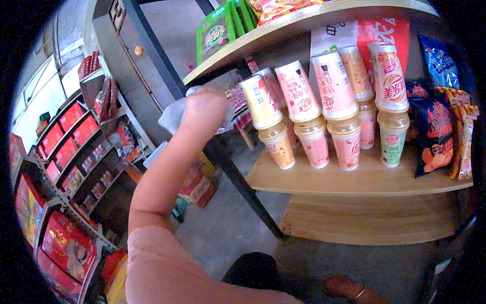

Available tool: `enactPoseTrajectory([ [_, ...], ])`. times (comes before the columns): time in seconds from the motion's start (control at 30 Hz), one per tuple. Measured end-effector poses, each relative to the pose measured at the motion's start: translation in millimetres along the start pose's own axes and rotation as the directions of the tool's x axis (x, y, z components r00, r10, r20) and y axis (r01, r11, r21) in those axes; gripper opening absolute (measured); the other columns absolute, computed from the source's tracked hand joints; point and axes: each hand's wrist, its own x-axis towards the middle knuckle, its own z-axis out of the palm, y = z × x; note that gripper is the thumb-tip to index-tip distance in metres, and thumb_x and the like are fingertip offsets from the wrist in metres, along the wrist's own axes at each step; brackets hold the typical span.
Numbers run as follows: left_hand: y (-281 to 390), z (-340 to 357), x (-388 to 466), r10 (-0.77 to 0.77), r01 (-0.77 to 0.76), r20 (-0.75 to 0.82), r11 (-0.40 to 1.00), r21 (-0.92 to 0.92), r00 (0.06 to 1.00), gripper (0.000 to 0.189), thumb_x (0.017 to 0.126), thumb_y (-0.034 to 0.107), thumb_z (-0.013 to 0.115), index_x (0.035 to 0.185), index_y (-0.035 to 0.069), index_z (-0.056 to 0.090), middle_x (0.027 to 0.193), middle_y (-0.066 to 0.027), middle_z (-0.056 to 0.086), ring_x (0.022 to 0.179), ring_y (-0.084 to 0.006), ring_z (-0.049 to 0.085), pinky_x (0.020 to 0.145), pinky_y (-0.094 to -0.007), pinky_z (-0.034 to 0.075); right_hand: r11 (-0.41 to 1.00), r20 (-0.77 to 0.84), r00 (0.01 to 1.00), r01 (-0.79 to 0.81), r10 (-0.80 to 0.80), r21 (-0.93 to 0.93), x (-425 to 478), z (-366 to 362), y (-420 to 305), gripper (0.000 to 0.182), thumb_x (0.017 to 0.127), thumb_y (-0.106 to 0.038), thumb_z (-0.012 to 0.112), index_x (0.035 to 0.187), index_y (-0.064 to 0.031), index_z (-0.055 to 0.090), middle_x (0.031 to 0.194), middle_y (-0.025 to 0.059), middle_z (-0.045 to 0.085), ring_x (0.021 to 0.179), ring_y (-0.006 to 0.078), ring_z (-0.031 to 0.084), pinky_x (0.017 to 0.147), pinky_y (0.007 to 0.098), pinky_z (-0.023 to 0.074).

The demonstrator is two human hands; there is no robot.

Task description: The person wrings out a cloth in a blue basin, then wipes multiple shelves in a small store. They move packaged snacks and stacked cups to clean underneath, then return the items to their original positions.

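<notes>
My left hand [208,104] is raised at the left end of a wooden display shelf, its fingers closed around a pale grey cloth [172,116]. Cloth and hand are beside the black metal upright [161,53], just below the upper shelf board [303,21]; whether the cloth touches the upright I cannot tell. Right of the hand, paper drink cups [262,100] stand stacked in pairs, the upper ones upside down, on the middle board [341,184]. Low down in shadow is my right hand [339,285], with a light band at the wrist; its fingers are indistinct.
Green snack packs [214,36] stand on the upper board. Chip bags [434,133] fill the middle board's right end. A lower board [364,220] sits beneath. To the left are shelves with red boxes [70,116], and a red gift box [66,243] is nearer me.
</notes>
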Motion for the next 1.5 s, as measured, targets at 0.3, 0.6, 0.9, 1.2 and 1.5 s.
enactPoseTrajectory([
  [0.3,-26.3,100.3,-139.5,-0.578,0.501,0.086,0.611,-0.614,0.811,0.032,0.066,0.01,0.056,0.097,0.004,0.055,0.091,-0.0122,0.06,0.085,-0.0305,0.057,0.071,-0.037,0.046,0.999,-0.031,0.999,-0.042,0.042,0.012,11.1,16.1,17.8,0.029,0.076,-0.031,0.048,0.092,-0.0083,0.058,0.089,0.0161,0.059,0.082,0.035,0.057,0.071,0.0462,0.0451],
  [0.6,-31.7,351.1,-35.6,-0.224,0.095,0.277,-0.593,-0.8,0.934,0.033,0.083,0.03,0.047,0.098,0.003,0.057,0.095,-0.0104,0.06,0.086,-0.0179,0.058,0.075,-0.03,0.046,0.995,0.103,0.994,-0.014,0.024,-0.096,45.1,34.6,-6.2,0.029,0.077,-0.024,0.049,0.1,-0.0069,0.057,0.099,0.0143,0.057,0.092,0.0326,0.053,0.08,0.0421,0.0422],
  [0.9,23.2,217.9,123.3,-0.333,0.222,0.225,-0.05,-0.974,0.916,0.043,0.079,0.044,0.049,0.097,0.006,0.059,0.09,-0.0199,0.06,0.091,-0.0304,0.057,0.078,-0.0359,0.044,0.981,-0.032,0.99,-0.128,0.134,0.147,18.5,11.3,7.1,0.03,0.074,-0.025,0.051,0.095,-0.0049,0.058,0.096,0.0162,0.057,0.088,0.0324,0.054,0.076,0.0427,0.0421],
  [1.2,43.3,202.9,177.4,-0.514,-0.087,0.138,-0.389,-0.917,0.846,0.046,0.079,0.041,0.047,0.098,0.001,0.057,0.095,-0.021,0.058,0.092,-0.0337,0.055,0.079,-0.0386,0.042,0.972,-0.081,0.988,-0.112,0.131,0.206,38.2,36.4,7.2,0.03,0.071,-0.022,0.051,0.094,-0.003,0.057,0.092,0.0174,0.057,0.084,0.0335,0.052,0.073,0.0448,0.0407],
  [1.5,81.4,245.6,243.5,-0.656,-0.232,-0.144,-0.048,-0.972,0.741,0.034,0.086,0.024,0.034,0.106,0.003,0.052,0.106,-0.0236,0.052,0.101,-0.0369,0.048,0.087,-0.0398,0.038,0.968,0.052,0.971,-0.236,0.232,0.09,39.9,20.7,-5.1,0.026,0.073,-0.023,0.049,0.09,-0.0045,0.058,0.089,0.016,0.058,0.083,0.0317,0.055,0.071,0.0431,0.0431],
])
